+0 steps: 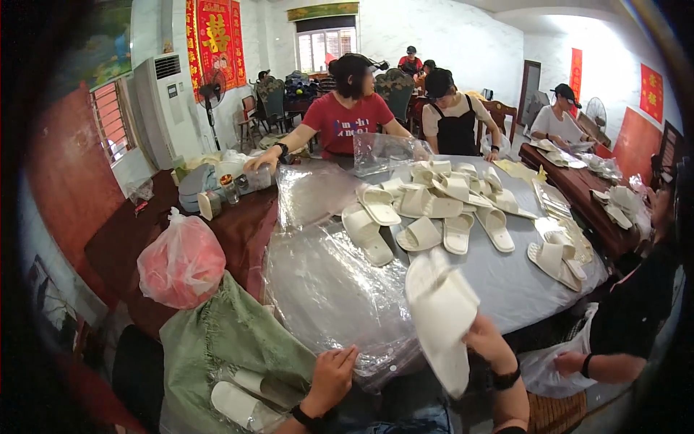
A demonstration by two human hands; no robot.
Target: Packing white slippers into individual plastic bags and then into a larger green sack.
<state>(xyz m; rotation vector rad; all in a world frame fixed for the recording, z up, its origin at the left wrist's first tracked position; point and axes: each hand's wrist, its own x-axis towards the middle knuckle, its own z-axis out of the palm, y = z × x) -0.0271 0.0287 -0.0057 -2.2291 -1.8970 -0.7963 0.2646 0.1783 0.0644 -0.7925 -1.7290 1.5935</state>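
Note:
My right hand (490, 344) grips a white slipper (441, 304) by its side, holding it tilted up over the table's near edge. The toe end is slightly blurred, and I cannot tell whether a second slipper lies behind it. My left hand (333, 377) is at the near edge of the clear plastic bags (336, 286), its fingers stretched out and nothing visible in them. Beside my left wrist, a pair of white slippers (242, 399) in clear plastic rests on a green woven sack (224, 340). A heap of white slippers (434, 199) covers the table beyond.
A tied bag with pink contents (181, 262) sits at the left, near a glass jar (230, 189). Across the table a person in red (347, 119) touches the clear bags. At the right, another person's hand (571, 364) is beside a plastic bag (553, 365). Flat packages (560, 206) lie far right.

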